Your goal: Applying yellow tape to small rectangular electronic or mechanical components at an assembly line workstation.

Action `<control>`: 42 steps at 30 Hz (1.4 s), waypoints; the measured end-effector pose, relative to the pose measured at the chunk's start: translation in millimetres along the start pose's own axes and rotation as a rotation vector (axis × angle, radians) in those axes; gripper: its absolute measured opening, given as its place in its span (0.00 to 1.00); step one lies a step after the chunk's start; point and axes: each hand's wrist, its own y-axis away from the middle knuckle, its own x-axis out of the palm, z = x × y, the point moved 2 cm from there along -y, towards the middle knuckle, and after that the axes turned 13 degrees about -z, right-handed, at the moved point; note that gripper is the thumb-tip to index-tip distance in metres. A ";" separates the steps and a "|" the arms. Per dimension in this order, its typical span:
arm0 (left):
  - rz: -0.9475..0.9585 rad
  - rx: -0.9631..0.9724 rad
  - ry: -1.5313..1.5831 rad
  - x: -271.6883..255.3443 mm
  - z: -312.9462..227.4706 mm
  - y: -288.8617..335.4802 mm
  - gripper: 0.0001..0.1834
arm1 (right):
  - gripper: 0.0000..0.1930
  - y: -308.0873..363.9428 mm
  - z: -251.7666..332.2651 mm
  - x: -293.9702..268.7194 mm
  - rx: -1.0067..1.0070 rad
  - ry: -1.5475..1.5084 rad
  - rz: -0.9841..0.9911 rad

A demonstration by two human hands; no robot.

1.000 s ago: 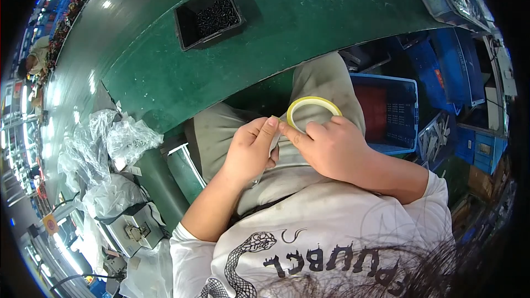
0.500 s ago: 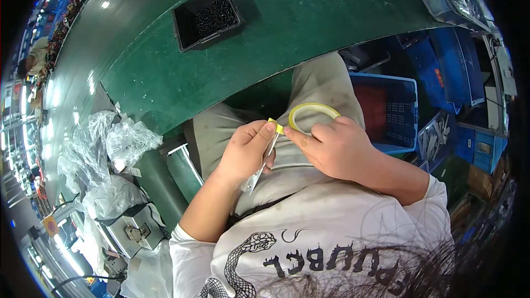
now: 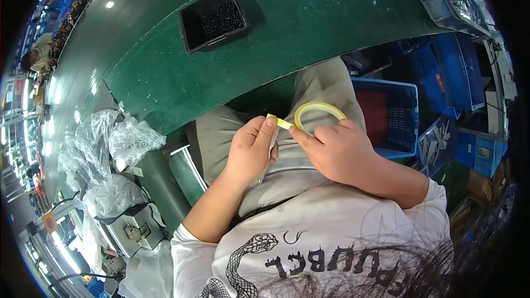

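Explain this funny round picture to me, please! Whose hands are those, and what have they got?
There's no robot here, just a person's two bare hands. A camera on their head looks down, and its wide lens bends straight edges. The left hand pinches a thin pale strip. The right hand holds a tape roll, and a bit of yellow tape stretches between both hands. On the green table sits a black box with small dark pieces inside.

White short-sleeved shirt [image 3: 331, 218], black snake print [image 3: 260, 241] and lettering [image 3: 317, 261], smudged beige trousers [image 3: 326, 84]
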 end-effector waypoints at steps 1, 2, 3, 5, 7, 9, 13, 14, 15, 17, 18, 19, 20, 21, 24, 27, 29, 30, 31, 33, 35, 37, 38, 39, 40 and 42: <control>-0.013 0.027 -0.021 0.6 0.1 0.1 0.19 | 0.23 -0.9 0.3 -1.6 0.000 0.001 0.000; -0.013 0.028 -0.021 0.6 0.4 0.0 0.19 | 0.23 -3.0 0.7 -4.3 -0.003 0.018 0.021; -0.024 0.046 -0.055 0.4 0.7 -0.2 0.19 | 0.23 -4.5 1.0 -6.3 -0.006 0.036 0.041; -0.034 0.065 -0.088 0.8 1.2 -0.6 0.19 | 0.22 -5.7 0.4 -8.0 -0.011 0.037 0.046; -0.035 0.066 -0.055 1.9 1.9 -1.0 0.19 | 0.22 -7.3 0.5 -10.3 -0.017 0.040 0.051; -0.036 0.081 -0.075 2.0 3.1 -1.7 0.19 | 0.21 -8.9 2.5 -13.4 -0.015 0.055 0.041; -0.072 0.117 -0.130 0.6 7.9 -8.2 0.20 | 0.21 -9.7 6.2 -18.4 -0.025 0.078 0.073; -0.070 0.119 -0.130 1.0 8.0 -8.6 0.20 | 0.21 -10.0 6.8 -18.9 -0.034 0.089 0.090; -0.071 0.119 -0.133 1.4 8.1 -8.6 0.20 | 0.21 -10.5 7.1 -19.4 -0.043 0.101 0.108; -0.072 0.121 -0.135 1.7 7.8 -9.0 0.20 | 0.21 -13.6 8.1 -22.6 -0.035 0.095 0.098; -0.060 0.120 -0.133 2.0 7.6 -9.2 0.20 | 0.21 -14.6 8.5 -24.0 -0.027 0.086 0.089; -0.049 0.118 -0.130 2.2 7.5 -9.2 0.20 | 0.21 -15.1 8.2 -24.6 -0.028 0.087 0.089; -0.048 0.120 -0.129 2.1 7.3 -9.2 0.20 | 0.21 -15.5 7.2 -25.3 -0.037 0.099 0.095; -0.043 0.104 -0.084 1.6 7.4 -8.8 0.20 | 0.21 -15.8 6.3 -25.8 -0.046 0.111 0.102; -0.023 0.076 0.002 -0.7 6.2 -6.9 0.19 | 0.21 -13.8 3.7 -23.6 -0.036 0.110 0.090; 0.007 0.089 0.023 -4.1 2.0 -3.8 0.19 | 0.22 -11.5 1.6 -22.5 -0.032 0.101 0.095; 0.023 0.113 0.004 -6.8 0.3 -2.5 0.19 | 0.22 -11.8 1.0 -22.3 -0.028 0.093 0.094; 0.038 0.076 0.038 -7.8 0.4 -2.1 0.19 | 0.22 -11.8 0.7 -22.2 -0.023 0.086 0.092; 0.054 0.038 0.072 -8.5 0.8 -1.7 0.18 | 0.22 -11.1 0.4 -21.5 -0.023 0.085 0.092; 0.067 0.042 0.085 -10.0 0.8 -1.5 0.18 | 0.23 -9.3 -0.2 -20.2 -0.022 0.067 0.073; 0.079 0.045 0.097 -9.1 1.1 -1.5 0.18 | 0.23 -9.3 0.2 -21.5 -0.026 0.069 0.066; 0.048 0.068 0.138 -6.1 1.6 -1.7 0.18 | 0.23 -9.3 1.9 -24.2 -0.030 0.070 0.059; 0.048 0.069 0.137 -4.8 2.8 -2.4 0.18 | 0.23 -9.1 3.5 -26.1 -0.018 0.061 0.069; 0.036 0.091 0.138 -3.9 4.1 -3.7 0.18 | 0.23 -9.1 4.8 -27.7 -0.005 0.053 0.079; 0.025 0.114 0.139 -3.0 5.5 -5.0 0.18 | 0.23 -9.5 5.7 -28.9 -0.005 0.053 0.078; 0.016 0.115 0.141 -1.2 9.5 -7.8 0.18 | 0.23 -10.5 6.6 -30.5 0.004 0.064 0.116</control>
